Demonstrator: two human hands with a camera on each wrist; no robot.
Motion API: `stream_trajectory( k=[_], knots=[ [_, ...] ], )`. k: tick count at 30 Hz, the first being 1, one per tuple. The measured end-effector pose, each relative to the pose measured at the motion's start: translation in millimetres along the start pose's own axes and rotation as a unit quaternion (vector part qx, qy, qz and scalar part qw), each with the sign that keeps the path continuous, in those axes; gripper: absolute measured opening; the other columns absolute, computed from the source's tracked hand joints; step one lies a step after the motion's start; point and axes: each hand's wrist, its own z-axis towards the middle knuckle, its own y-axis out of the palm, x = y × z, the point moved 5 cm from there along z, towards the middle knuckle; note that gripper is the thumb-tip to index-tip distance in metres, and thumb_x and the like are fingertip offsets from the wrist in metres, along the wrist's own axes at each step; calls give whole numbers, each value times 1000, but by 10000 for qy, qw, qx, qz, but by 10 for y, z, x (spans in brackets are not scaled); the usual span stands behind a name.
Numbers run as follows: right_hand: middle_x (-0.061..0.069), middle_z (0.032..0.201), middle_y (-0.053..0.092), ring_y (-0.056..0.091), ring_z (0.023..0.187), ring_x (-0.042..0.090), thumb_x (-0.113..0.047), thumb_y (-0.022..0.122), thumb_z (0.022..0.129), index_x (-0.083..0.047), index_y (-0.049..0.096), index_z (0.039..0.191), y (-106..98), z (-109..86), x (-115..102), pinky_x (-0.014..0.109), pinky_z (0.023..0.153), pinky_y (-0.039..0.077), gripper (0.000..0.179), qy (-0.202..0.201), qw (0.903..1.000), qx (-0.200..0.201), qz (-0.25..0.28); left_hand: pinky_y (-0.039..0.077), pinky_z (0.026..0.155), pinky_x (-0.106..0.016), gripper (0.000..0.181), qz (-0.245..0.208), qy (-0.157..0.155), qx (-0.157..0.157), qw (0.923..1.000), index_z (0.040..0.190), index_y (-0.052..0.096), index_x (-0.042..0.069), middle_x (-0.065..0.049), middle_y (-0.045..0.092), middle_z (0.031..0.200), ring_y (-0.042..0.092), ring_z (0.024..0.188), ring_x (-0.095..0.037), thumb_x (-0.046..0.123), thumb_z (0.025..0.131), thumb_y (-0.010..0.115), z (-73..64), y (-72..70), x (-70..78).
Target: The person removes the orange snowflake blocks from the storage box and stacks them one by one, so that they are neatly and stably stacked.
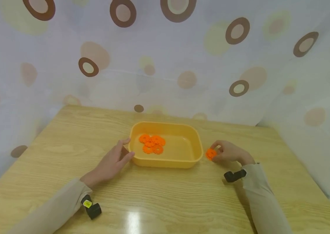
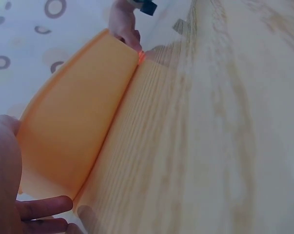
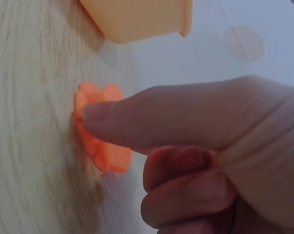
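Observation:
A yellow-orange plastic basin (image 1: 165, 162) sits on the table, with several flat orange flower-shaped pieces (image 1: 149, 143) lying together in its left half. My left hand (image 1: 110, 164) rests against the basin's left end, fingers spread and fairly straight, as the left wrist view also shows beside the basin wall (image 2: 73, 117). Just right of the basin, my right hand (image 1: 229, 152) pinches orange flower-shaped pieces (image 1: 210, 154) between thumb and fingers. In the right wrist view the thumb lies across these pieces (image 3: 112, 153), which look like a small stack close to the tabletop; their exact number is hidden.
The wooden table (image 1: 165, 201) extends around the basin on all sides. A hanging sheet with circle patterns (image 1: 165, 58) closes off the back and both sides. Black wrist devices sit on the left cuff (image 1: 92, 208) and right cuff (image 1: 235, 175).

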Motion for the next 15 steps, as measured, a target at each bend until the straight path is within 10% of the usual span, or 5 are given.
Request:
stream_trajectory(
  k=[15],
  knots=[
    [0,68,39,36,60,12,-6,73,75,3,53,116,29,-31,-4,26,59,33,46,-144,9998,-104,45,46,84,-40,55,35,-57,-36,10000,145,31,5,-5,62,96,56,90,-17,34,101,47,-9,8,22]
  ],
)
